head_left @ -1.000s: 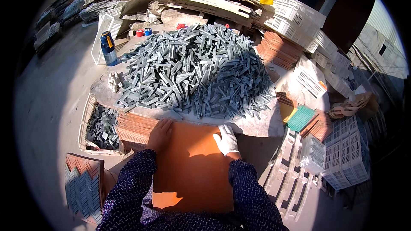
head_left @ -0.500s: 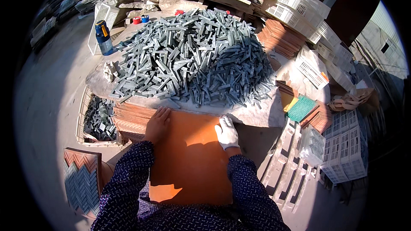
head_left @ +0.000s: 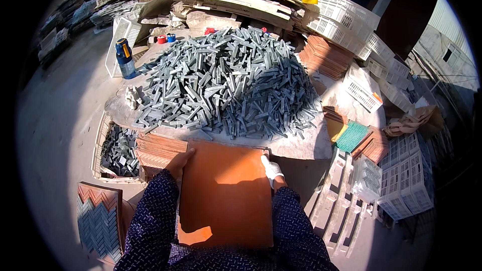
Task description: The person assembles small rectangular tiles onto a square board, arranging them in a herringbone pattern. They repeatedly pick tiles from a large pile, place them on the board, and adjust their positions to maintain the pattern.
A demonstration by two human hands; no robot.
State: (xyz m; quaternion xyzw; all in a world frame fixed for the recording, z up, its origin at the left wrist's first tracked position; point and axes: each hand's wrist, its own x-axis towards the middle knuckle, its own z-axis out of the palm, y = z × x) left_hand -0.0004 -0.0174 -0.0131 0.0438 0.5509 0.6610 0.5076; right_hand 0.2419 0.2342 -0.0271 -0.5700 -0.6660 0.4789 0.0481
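A flat orange rectangular board point(head_left: 226, 206) lies in front of me, close to my body. My bare left hand point(head_left: 179, 163) grips its left edge near the far corner, thumb on top and the other fingers mostly hidden. On the opposite edge, my right hand point(head_left: 271, 169), in a white glove, holds the board with its fingers partly out of sight. Beyond the board's far edge rises a large heap of narrow grey stone strips point(head_left: 221, 80) on a pale stone-like surface. Left of my left hand sits a stack of reddish herringbone-patterned trays point(head_left: 158, 150).
A pale crate point(head_left: 102, 135) of dark strips stands at the left, with a herringbone-filled panel point(head_left: 100, 221) nearer me. Slatted pallet pieces point(head_left: 329, 200), a green sheet point(head_left: 351, 137) and white crates point(head_left: 406, 180) are at the right. A bottle point(head_left: 125, 59) stands far left.
Both hands have slid from the board's top face onto its side edges and now grip it there. The view has tilted upward, showing more of the background.
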